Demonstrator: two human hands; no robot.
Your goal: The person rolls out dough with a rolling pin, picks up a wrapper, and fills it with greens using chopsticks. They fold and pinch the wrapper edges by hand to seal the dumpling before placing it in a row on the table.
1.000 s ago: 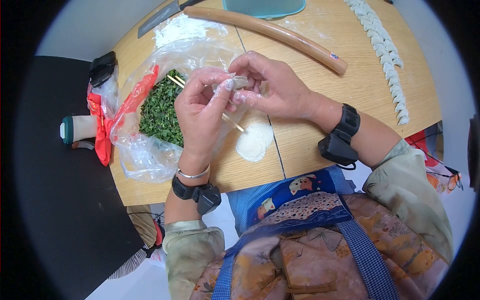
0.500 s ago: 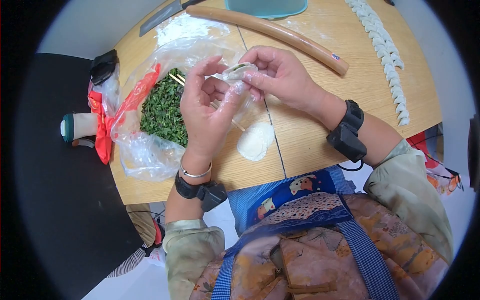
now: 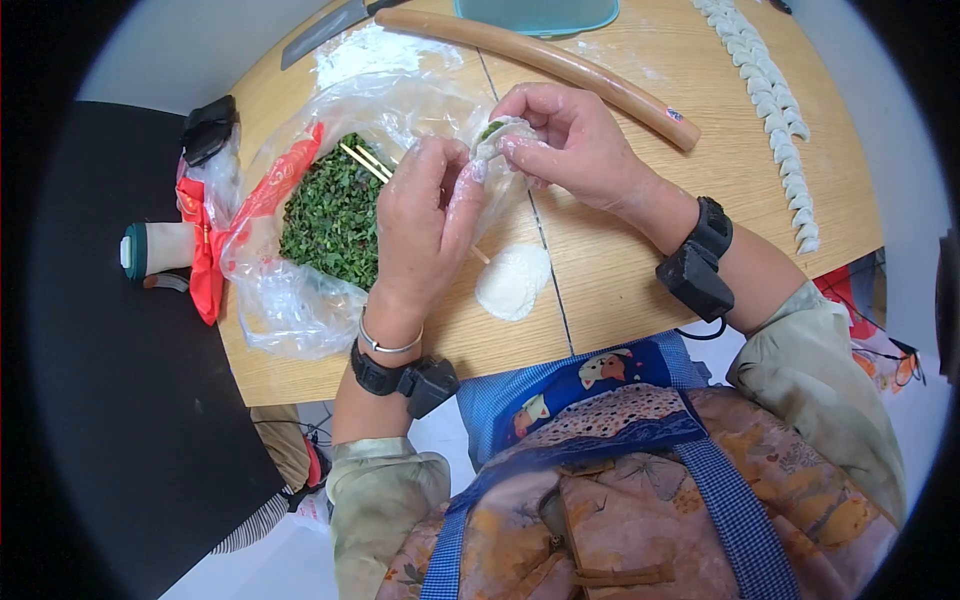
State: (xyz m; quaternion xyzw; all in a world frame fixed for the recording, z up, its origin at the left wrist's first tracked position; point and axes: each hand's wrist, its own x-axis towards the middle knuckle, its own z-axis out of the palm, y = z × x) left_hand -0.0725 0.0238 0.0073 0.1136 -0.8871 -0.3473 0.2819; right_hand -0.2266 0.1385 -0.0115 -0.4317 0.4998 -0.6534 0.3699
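Between my two hands is a dumpling (image 3: 498, 133), a folded wrapper with green filling showing at its upper edge. My right hand (image 3: 572, 145) grips it with thumb and fingers. The fingers of my left hand (image 3: 430, 210) are drawn together, thumb and fingertips at the dumpling's left end. Behind my left hand, chopped greens (image 3: 325, 215) lie in a clear plastic bag (image 3: 290, 315), with chopsticks (image 3: 366, 162) resting in them. Flat on the table below my hands lies a round white wrapper (image 3: 513, 282).
A long wooden rolling pin (image 3: 560, 68) crosses the table's far side, near a teal-rimmed container (image 3: 538, 14) and a knife (image 3: 322, 35). Rows of finished dumplings (image 3: 765, 100) run along the right. At the left edge are a red bag (image 3: 206, 265) and a green-lidded cup (image 3: 160, 250).
My left hand's fingers have closed in from a more spread pose to the dumpling's left end. The dumpling is tilted differently, and more of its green filling shows.
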